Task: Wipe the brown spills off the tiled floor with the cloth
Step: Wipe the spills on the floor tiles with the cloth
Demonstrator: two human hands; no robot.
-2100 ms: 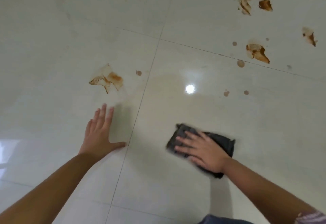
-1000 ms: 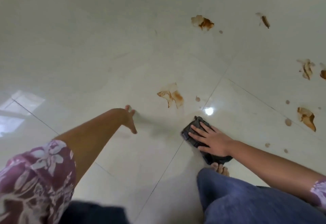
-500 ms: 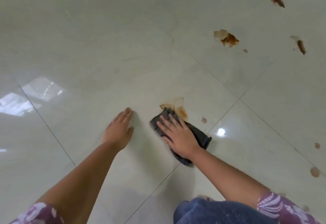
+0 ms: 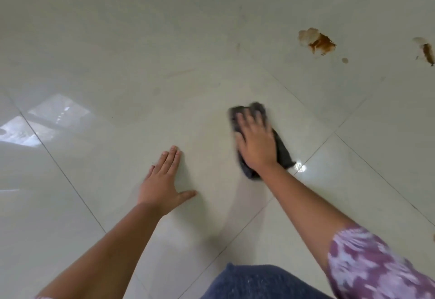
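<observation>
Covering the cloth [image 4: 281, 149] (blurred), right hand [image 4: 256, 143] presses flat.

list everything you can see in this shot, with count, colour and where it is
tiled floor: one, glossy pale cream with thin grout lines, fills the view
brown spills: three patches, brown and tan, upper right, apart from the cloth
small spot: one, faint brown, just below and right of the middle patch
cloth: one, dark grey, on the floor right of centre
window reflection: one, white, on the floor at the left edge
light glint: one, white, beside the cloth's near end
trouser leg: one, dark blue, bottom edge
sleeve: one, purple with pale print, lower right
left hand: one, flat on bare floor, left of the cloth
right hand: one, blurred, pressing on the cloth
</observation>
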